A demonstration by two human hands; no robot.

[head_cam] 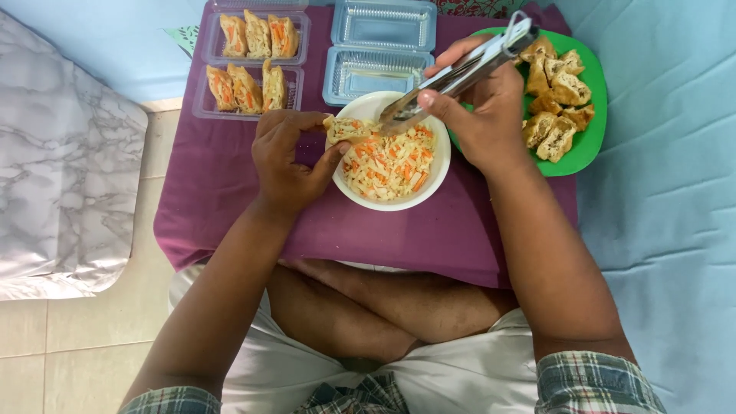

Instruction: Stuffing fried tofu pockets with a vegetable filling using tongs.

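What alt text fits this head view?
The left hand holds a tofu pocket over a white bowl of shredded filling while the right hand stuffs it with metal tongs; filled pieces sit in a clear tray.

Short plaid sleeves (green, blue and red checks), pale cream shorts, bare forearms

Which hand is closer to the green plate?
Right. The right hand, holding tongs, overlaps the green plate's left edge; the left hand is across the white bowl.
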